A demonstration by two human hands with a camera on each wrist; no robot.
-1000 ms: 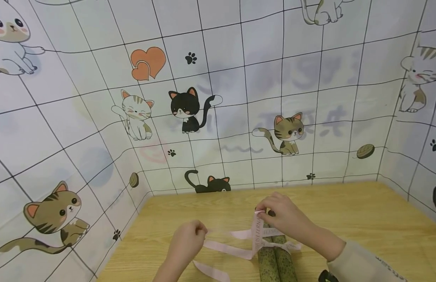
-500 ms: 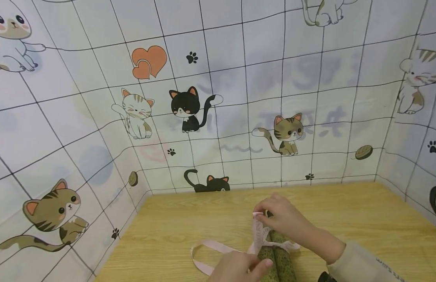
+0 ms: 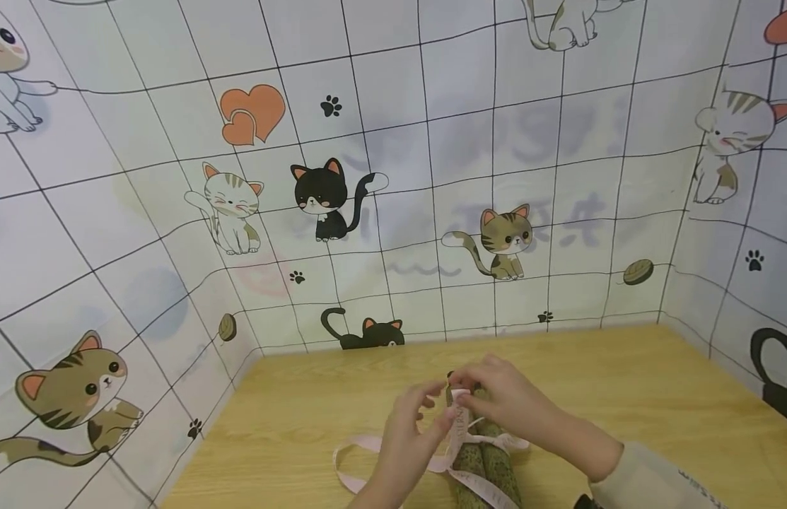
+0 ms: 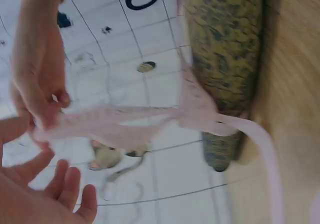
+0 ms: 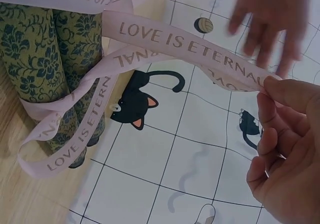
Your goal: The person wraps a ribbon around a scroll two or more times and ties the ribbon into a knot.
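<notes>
Two green cylinders (image 5: 30,59) with a dark floral pattern lie side by side on the table, and what kind of thing they are I cannot tell. Around them runs a pink ribbon (image 5: 187,41) lettered "LOVE IS ETERNAL". My right hand (image 3: 504,389) pinches the top of a ribbon loop between thumb and fingertips, raised above the cylinders. Close beside that loop, on its left, is my left hand (image 3: 409,431), its fingers apart in the left wrist view and holding nothing. One ribbon length (image 3: 482,488) hangs across the cylinders at the front.
More ribbon (image 3: 351,459) curls on the wooden table (image 3: 304,396) left of the cylinders. Cat-print sheeting with a grid (image 3: 393,212) walls in the table's back and sides. A small black object (image 3: 583,502) shows at the bottom edge by the right sleeve.
My left hand went from the left, past the front of the cylinders, up to beside the raised loop. It no longer holds ribbon. My right hand keeps its pinch, almost still.
</notes>
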